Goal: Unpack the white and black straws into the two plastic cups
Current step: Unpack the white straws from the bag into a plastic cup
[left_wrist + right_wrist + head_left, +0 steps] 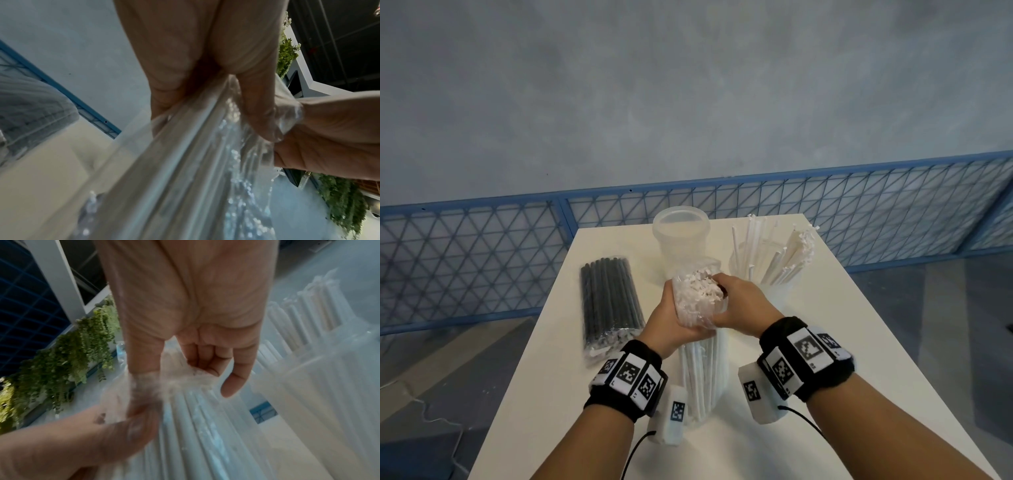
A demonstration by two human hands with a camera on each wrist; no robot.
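The left hand [666, 320] grips the clear plastic bag of white straws [702, 346] near its open top, fingers curled round the film; the left wrist view shows the plastic bunched under those fingers [261, 104]. The bag stands upright on the white bench [825, 359], in front of the person, with the straws' crimped paper ends showing at its mouth. To the left on the bench lies the sealed pack of black straws [611, 301], flat and well apart from both hands. Behind the bag, toward the far edge, stands an empty plastic cup [681, 236]. The right hand [739, 301] reaches over the bag's mouth from the right, fingers curled down among the straw ends and thumb pressed against the film; whether it has pinched any single straw cannot be told. Further right stands the second plastic cup [779, 287], already holding white straws [777, 250] that lean and fan outward.
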